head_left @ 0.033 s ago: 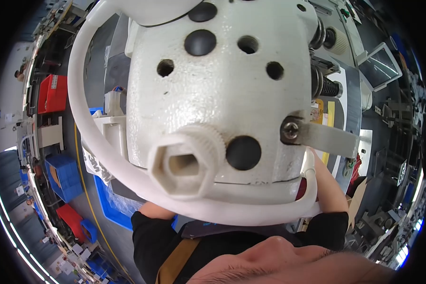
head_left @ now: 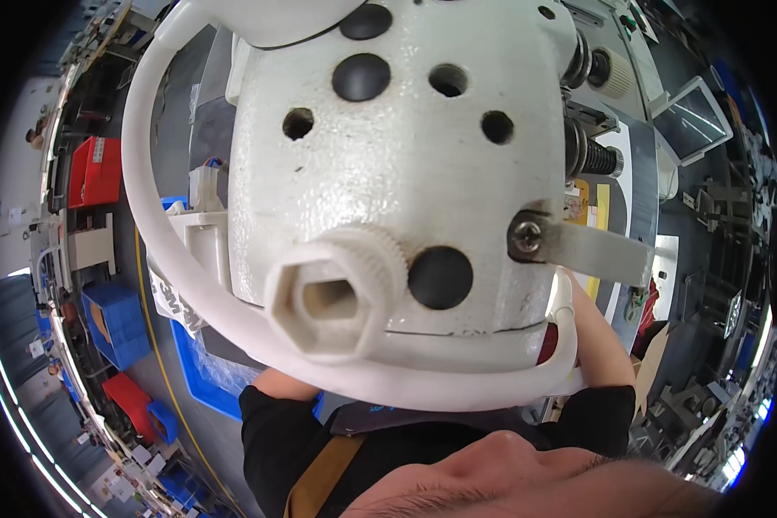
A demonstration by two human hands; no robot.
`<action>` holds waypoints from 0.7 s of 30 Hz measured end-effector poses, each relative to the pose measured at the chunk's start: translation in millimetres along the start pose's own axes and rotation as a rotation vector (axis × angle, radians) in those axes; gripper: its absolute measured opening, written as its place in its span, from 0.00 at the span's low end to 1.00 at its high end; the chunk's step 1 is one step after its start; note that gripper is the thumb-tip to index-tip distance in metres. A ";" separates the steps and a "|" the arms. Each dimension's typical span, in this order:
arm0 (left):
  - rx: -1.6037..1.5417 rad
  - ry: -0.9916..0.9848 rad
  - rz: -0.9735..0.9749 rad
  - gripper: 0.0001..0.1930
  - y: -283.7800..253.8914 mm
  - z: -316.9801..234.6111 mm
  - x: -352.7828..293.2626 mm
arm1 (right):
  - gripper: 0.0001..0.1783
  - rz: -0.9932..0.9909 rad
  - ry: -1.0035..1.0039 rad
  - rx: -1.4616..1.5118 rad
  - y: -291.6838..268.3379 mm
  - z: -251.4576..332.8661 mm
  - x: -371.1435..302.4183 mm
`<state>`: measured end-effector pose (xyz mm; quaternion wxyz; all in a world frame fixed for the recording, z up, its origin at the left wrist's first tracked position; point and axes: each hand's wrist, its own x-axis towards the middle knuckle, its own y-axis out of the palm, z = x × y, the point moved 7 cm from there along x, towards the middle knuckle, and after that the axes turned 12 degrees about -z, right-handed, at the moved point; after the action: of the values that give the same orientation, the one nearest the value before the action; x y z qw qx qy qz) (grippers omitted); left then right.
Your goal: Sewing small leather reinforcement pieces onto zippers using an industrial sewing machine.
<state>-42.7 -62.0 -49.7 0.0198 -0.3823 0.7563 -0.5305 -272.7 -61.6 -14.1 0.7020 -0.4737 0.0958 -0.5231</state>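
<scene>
A large white machine head, which looks like an industrial sewing machine (head_left: pixel 380 173), fills the middle of the view and hides both my hands. My left forearm (head_left: pixel 287 385) passes behind its lower left side. On the right, my right forearm (head_left: pixel 597 332) reaches up behind the machine's lower right edge. What either hand holds or touches cannot be seen. A thick white tube (head_left: pixel 138 147) loops round the machine's left and near sides. From the near face sticks out a white plastic hexagonal fitting (head_left: pixel 324 298). A screwed-on metal lever (head_left: pixel 600 252) juts to the right.
Spring-loaded knobs (head_left: pixel 597 158) stick out of the machine's right side. Below the left side lies a blue tray (head_left: pixel 200 380) with clear plastic wrapping. Red bins (head_left: pixel 95 173) and blue bins (head_left: pixel 116 319) stand at far left. A tilted framed panel (head_left: pixel 695 121) is at upper right.
The machine head appears very slightly further left in the picture. My forearms look the same.
</scene>
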 end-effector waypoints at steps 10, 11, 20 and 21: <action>0.044 -0.005 -0.108 0.21 10.4 -47.3 22.2 | 0.22 -0.041 -0.070 -0.195 -3.9 18.2 9.1; 0.129 0.032 -0.054 0.21 9.4 -51.7 23.6 | 0.22 -0.038 -0.078 -0.198 -2.0 19.7 11.4; 0.188 0.105 -0.122 0.14 -10.8 -62.1 42.1 | 0.19 -0.020 -0.156 -0.101 8.5 35.6 24.4; 0.191 0.099 -0.129 0.14 -11.2 -61.6 42.3 | 0.20 -0.045 -0.156 -0.073 7.0 37.4 26.6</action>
<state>-93.1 -40.5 2.2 -0.0154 -0.3997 0.6764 -0.6185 -233.1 -62.4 10.0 0.6776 -0.5401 0.0492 -0.4967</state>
